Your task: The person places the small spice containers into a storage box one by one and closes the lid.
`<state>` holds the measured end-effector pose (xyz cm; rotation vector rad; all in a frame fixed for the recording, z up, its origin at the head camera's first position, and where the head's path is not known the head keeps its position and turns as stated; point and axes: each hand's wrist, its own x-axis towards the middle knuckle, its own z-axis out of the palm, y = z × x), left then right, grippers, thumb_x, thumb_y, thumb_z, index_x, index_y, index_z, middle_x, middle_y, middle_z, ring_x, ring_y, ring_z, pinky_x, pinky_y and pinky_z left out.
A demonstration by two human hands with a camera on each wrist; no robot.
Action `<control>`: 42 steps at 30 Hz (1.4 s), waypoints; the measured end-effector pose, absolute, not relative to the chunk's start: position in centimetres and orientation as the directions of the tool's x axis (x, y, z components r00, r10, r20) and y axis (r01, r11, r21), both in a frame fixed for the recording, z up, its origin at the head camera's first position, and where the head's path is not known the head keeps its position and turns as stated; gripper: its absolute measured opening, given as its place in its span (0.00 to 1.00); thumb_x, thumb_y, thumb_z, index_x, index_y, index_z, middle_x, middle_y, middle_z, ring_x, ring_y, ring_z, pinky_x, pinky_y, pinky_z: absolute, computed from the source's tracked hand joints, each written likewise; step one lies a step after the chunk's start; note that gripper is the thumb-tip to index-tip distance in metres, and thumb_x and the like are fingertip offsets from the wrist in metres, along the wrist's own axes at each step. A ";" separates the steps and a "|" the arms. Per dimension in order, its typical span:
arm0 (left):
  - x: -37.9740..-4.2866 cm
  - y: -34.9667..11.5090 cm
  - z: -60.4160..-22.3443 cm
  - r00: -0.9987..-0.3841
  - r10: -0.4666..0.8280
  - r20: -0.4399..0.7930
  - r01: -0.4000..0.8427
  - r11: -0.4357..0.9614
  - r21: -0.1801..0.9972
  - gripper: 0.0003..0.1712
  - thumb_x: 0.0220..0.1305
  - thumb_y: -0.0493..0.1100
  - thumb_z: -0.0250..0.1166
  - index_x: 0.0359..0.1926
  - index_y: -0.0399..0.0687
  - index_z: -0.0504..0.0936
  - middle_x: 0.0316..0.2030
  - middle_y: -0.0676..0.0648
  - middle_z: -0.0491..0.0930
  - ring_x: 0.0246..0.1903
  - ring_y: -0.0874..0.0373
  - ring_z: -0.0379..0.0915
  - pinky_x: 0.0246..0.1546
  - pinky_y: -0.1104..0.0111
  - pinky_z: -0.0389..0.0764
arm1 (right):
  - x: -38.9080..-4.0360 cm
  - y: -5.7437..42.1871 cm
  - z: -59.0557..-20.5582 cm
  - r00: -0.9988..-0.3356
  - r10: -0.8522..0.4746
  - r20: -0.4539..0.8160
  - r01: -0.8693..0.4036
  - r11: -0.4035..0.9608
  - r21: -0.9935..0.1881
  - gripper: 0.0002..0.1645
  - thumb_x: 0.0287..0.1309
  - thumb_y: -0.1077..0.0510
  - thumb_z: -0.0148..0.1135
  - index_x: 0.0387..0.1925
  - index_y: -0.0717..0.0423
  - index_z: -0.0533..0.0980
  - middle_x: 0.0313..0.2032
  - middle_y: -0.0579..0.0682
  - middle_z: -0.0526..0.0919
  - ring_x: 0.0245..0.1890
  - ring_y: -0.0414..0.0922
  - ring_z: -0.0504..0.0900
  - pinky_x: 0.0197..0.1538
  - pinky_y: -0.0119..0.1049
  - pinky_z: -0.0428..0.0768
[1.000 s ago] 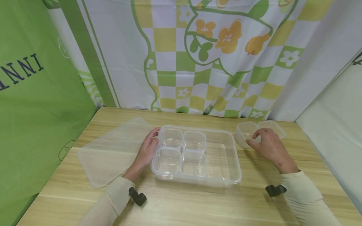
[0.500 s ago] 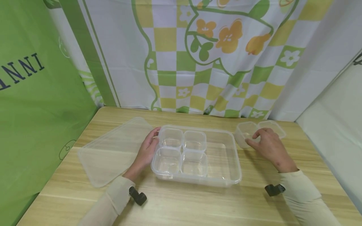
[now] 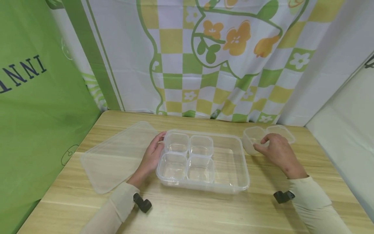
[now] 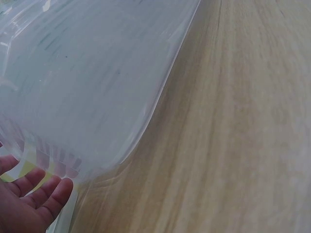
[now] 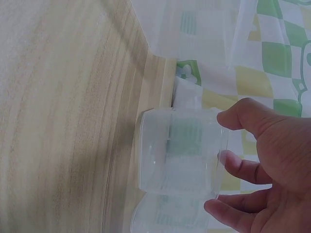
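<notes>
A large clear plastic box [image 3: 228, 169] sits mid-table, with several small clear containers [image 3: 201, 145] filling its left part. My left hand [image 3: 152, 153] rests along the box's left end; in the left wrist view its fingertips [image 4: 63, 187] touch the box wall and the fingers are extended. Off to the right of the box, my right hand [image 3: 277, 149] pinches the rim of a small clear container [image 5: 180, 150] between thumb and fingers. A second small container [image 5: 170, 216] stands right beside it, partly behind the hand in the head view.
A flat translucent lid [image 3: 117, 159] lies on the wooden table [image 3: 190, 213] at the left, partly under the left forearm. A patterned curtain [image 3: 204, 81] hangs at the table's back edge. Green cloth [image 3: 43, 130] hangs on the left.
The small container at my right hand has shifted very slightly toward the near side. Both hands stay almost where they were.
</notes>
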<state>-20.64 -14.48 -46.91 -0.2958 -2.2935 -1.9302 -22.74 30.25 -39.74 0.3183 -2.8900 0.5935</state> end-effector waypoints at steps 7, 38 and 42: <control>-20.5 -14.4 -46.6 -0.975 0.062 0.215 0.223 0.169 0.960 0.27 0.79 0.37 0.45 0.75 0.42 0.65 0.61 0.34 0.72 0.55 0.36 0.74 0.54 0.52 0.77 | -22.7 30.4 -39.6 -0.967 -0.161 0.197 -0.227 0.896 -0.382 0.23 0.60 0.47 0.72 0.35 0.67 0.81 0.39 0.66 0.84 0.39 0.60 0.80 0.46 0.60 0.76; -20.6 -14.4 -46.8 -0.974 0.067 0.216 0.225 0.168 0.960 0.27 0.79 0.36 0.45 0.75 0.42 0.64 0.61 0.33 0.71 0.55 0.35 0.73 0.52 0.55 0.78 | -22.1 30.7 -37.9 -0.931 -0.191 0.310 -0.303 0.879 -0.369 0.20 0.58 0.47 0.72 0.32 0.62 0.81 0.35 0.63 0.85 0.39 0.61 0.81 0.43 0.60 0.76; -20.6 -14.5 -46.8 -0.975 0.068 0.213 0.221 0.168 0.961 0.27 0.79 0.36 0.46 0.76 0.43 0.64 0.61 0.34 0.71 0.55 0.36 0.74 0.51 0.55 0.79 | -21.8 30.5 -37.5 -0.931 -0.203 0.304 -0.310 0.880 -0.361 0.20 0.60 0.47 0.72 0.33 0.62 0.81 0.38 0.63 0.84 0.36 0.57 0.79 0.40 0.58 0.76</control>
